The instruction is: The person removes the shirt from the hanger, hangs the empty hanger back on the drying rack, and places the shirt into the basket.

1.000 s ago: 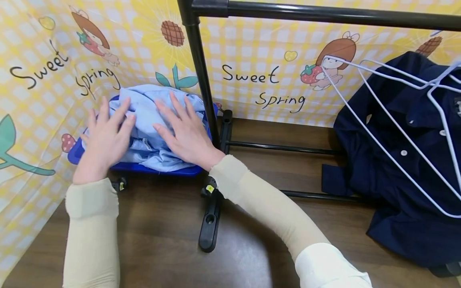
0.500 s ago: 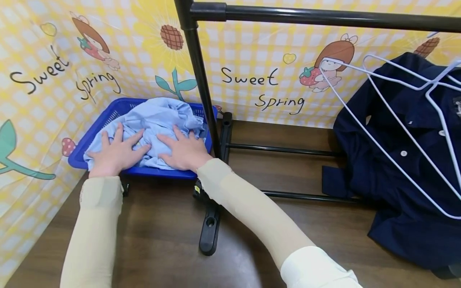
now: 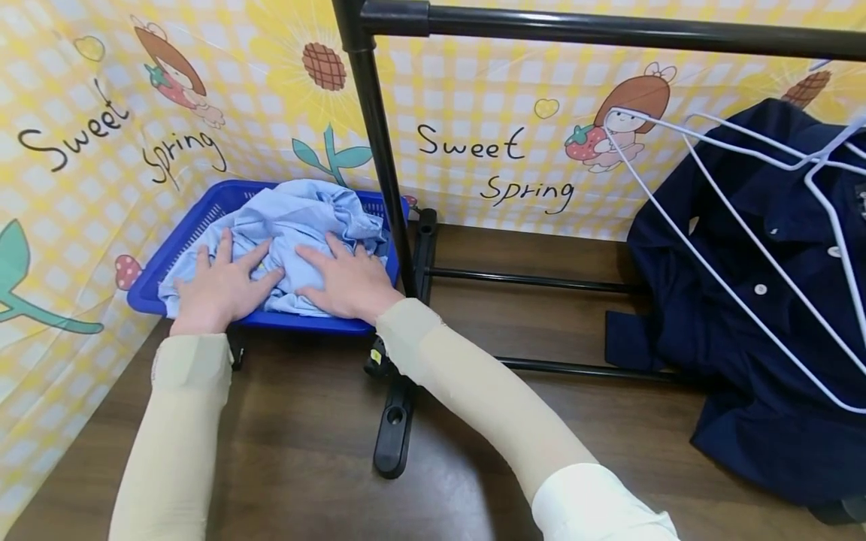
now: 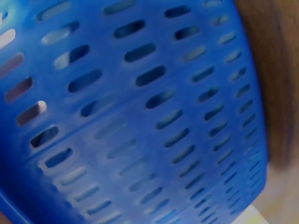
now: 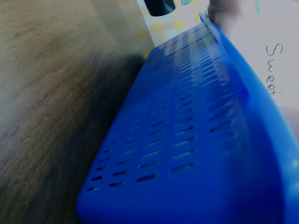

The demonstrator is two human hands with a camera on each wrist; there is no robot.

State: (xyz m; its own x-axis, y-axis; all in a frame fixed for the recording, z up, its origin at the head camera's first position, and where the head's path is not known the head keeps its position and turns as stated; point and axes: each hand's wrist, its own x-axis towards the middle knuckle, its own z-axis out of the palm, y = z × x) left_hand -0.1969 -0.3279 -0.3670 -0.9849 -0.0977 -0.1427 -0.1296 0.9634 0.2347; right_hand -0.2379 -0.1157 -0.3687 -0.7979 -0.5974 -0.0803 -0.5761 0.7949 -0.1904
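Observation:
A crumpled light-blue garment (image 3: 291, 214) lies in a blue plastic basket (image 3: 179, 229) at the left. My left hand (image 3: 223, 285) rests on the near left of the cloth, palm down with fingers spread. Beside it my right hand (image 3: 352, 282) presses on the near right of the garment, its fingers also spread. Neither hand grips the fabric. In the left wrist view the slotted wall of the basket (image 4: 140, 121) fills most of the picture. From the right wrist the outer side of the basket (image 5: 163, 126) shows above the wooden floor.
A black garment rack (image 3: 386, 165) stands right of the basket, its foot (image 3: 392, 443) reaching forward on the floor. White hangers (image 3: 737, 143) hang at the right, in front of a navy buttoned garment (image 3: 731, 300). Patterned yellow cloth (image 3: 467, 98) lines the walls behind.
Both hands have come down and nearer onto the garment, pressing it lower in the basket. The basket's far rim now shows. Over the last half second the hands have hardly moved.

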